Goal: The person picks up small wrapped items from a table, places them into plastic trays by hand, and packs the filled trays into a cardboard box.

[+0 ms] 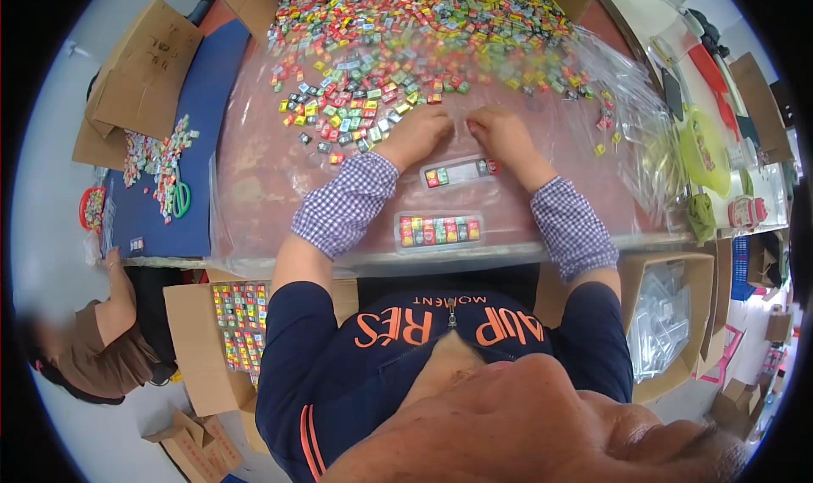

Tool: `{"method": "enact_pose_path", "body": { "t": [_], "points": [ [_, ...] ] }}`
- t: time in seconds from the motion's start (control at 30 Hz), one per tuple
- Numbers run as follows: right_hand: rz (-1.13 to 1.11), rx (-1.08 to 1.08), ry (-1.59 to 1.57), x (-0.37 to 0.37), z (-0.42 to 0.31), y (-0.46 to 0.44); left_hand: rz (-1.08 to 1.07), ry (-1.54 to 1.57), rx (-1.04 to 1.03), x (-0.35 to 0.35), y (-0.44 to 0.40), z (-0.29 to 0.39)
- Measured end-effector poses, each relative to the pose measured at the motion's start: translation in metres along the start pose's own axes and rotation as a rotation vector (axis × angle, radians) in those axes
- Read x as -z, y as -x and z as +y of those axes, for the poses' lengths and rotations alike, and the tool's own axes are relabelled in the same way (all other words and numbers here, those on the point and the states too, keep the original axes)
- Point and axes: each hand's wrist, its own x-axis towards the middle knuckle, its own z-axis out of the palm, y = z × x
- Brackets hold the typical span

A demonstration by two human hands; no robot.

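Note:
My left hand point(422, 134) is closed, its fingertips bunched just in front of the near edge of a spread of small coloured wrapped pieces point(360, 108). Across a small gap, my right hand point(501, 138) is curled with thumb and fingers together. Anything between the fingers of either hand is too small or hidden to see. Just below both hands lies a clear plastic tray point(461, 175), with a few pieces at its left and right ends and a bare middle. Nearer my body, a second clear tray point(439, 231) holds rows of coloured pieces.
A large heap of pieces point(423, 17) covers the table's far side. Clear plastic sheeting point(631, 136) lies right. Boxes point(203, 339) point(677, 314) stand below the table edge. At left, a person point(110, 322) sits by a blue table point(190, 220) with green-handled scissors point(181, 198).

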Motion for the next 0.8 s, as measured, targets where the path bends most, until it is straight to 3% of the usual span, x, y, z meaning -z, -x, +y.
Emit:
{"method": "enact_pose_path", "body": {
  "t": [0.13,0.2,0.33,0.47,0.53,0.6,0.67,0.73,0.8],
  "points": [
    [-0.111,0.035,-0.155,0.031,-0.024,0.025,-0.025,0.093,0.013,0.022,0.013,0.049],
    [-0.097,0.149,-0.033,0.028,-0.033,0.050,-0.013,0.156,-0.037,0.019,0.028,0.064],
    [-0.091,0.247,0.151,0.039,-0.046,0.056,0.048,-0.064,-0.137,0.013,0.045,0.060],
    [-0.105,0.296,0.253,0.042,-0.046,0.060,-0.073,-0.131,-0.054,0.022,0.050,0.059],
    [-0.097,0.322,0.275,0.038,-0.035,0.055,-0.089,-0.018,-0.040,0.016,0.053,0.051],
    [-0.373,-0.002,-0.159,0.037,-0.002,0.037,-0.100,0.037,-0.033,0.016,0.054,0.045],
    [-0.125,-0.220,0.095,0.045,0.024,0.017,-0.053,0.116,0.005,0.014,0.057,0.046],
    [0.202,-0.126,0.176,0.035,0.066,-0.004,-0.034,0.158,0.033,0.011,0.061,0.047],
    [0.237,-0.096,0.184,0.018,0.098,-0.006,0.017,0.142,-0.005,0.005,0.062,0.044]
  ]
}}
